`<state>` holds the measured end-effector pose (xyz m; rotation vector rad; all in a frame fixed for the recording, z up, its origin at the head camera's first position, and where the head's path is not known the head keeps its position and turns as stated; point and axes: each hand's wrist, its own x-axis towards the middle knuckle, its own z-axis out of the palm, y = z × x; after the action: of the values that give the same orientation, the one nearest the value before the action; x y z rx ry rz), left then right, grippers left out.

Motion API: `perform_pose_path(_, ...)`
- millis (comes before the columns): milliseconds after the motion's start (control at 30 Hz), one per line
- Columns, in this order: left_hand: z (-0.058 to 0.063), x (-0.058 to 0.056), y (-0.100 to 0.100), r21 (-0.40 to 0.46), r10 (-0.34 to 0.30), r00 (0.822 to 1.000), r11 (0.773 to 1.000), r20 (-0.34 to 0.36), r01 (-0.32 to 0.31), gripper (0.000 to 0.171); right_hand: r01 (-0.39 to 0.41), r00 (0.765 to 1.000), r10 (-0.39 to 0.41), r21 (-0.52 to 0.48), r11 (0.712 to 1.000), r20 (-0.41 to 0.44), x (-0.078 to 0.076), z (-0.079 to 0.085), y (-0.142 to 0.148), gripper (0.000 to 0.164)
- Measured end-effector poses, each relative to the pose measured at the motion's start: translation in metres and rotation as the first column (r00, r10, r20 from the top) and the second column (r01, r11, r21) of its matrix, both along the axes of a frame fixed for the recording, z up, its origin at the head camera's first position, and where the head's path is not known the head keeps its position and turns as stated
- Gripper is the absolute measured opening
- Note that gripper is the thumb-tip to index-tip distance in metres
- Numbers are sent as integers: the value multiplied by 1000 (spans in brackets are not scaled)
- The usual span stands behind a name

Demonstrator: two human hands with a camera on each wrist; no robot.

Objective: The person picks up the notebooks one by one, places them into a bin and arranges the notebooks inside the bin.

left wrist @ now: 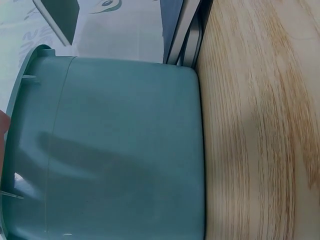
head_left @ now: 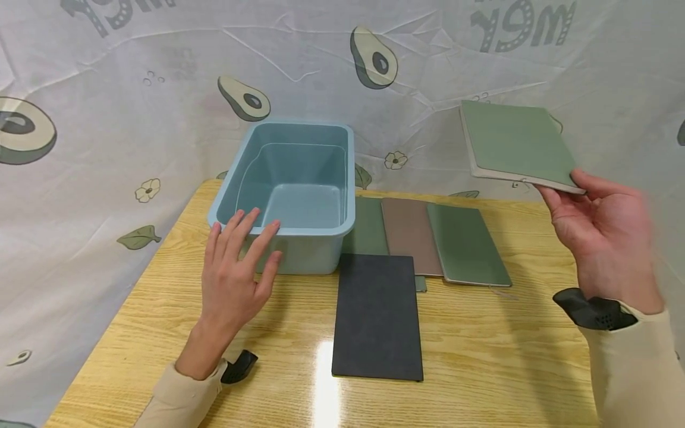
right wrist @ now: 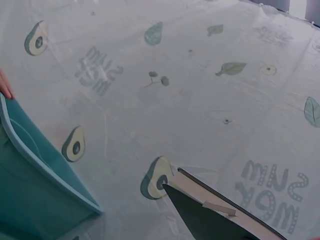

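At left, light pressure should be steadying the tub (head_left: 310, 252); my left hand (head_left: 232, 274) is resting on its near rim, fingers spread; at right, well apart, a firm pinch should be stopping the raised green notebook (head_left: 518, 139) drooping; my right hand (head_left: 602, 221) is gripping its near right corner above the table (head_left: 471, 345), fingers beneath.

Tabletop (head_left: 289, 333): brightly lit in the head view, with a white glare streak at bottom centre and a soft, long shadow at lower right.
Right hand (head_left: 605, 232): blurred along its outer edge, right of frame.
Tub (left wrist: 125, 105): dimmer and cool-tinted in the left wrist view; soft shadows centre left, small glint far left.
Curtain (right wrist: 115, 175): dim, greyish, low-contrast in the right wrist view; bright strip upper right.
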<state>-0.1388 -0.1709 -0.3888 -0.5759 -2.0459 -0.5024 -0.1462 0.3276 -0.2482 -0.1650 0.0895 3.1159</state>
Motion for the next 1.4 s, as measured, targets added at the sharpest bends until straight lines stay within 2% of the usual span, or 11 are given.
perform_pose_path(267,0,0,2,30,-1,1000,1000,-21,2,40,-17,997,14,40,999,77,-6,6,-22,82)
perform_pose_path(533,-1,-1,2,26,-5,1000,1000,-29,6,42,-41,996,34,88,995,79,-13,9,-45,70)
perform_pose_path(867,-2,-1,0,13,-5,1000,1000,-24,5,42,-79,994,66,164,983,82,-25,11,-88,68)
perform_pose_path(1067,-3,-2,0,16,-9,1000,1000,-18,9,43,-106,992,89,197,975,89,-28,14,-116,73)
perform_pose_path(1400,-6,-3,0,24,-13,1000,1000,-26,14,42,-139,989,120,307,941,81,-35,11,-157,60)
